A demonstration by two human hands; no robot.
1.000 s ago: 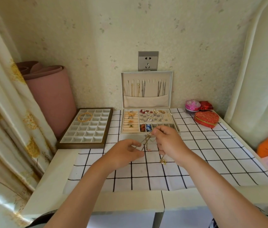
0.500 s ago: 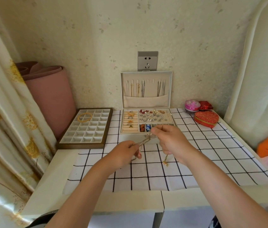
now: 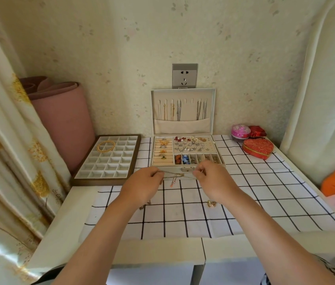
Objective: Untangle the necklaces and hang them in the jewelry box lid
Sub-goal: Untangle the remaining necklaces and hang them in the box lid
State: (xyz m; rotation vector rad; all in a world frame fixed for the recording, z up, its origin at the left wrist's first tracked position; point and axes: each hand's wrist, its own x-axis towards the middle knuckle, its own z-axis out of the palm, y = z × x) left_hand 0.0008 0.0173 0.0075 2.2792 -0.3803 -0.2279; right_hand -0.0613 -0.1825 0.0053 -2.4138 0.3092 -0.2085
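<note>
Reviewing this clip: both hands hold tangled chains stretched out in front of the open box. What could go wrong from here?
1. The chains look taut between the left hand and right hand; pulling further may tighten the knot or snap a link.
2. The dangling pendants hang close to the latch and may snag on it.

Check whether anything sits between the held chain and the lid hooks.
Nothing visible blocks it. The left hand and right hand pinch the chain taut just in front of the box. The path up to the lid crosses only the box's open top. Two middle hooks look free.
</note>
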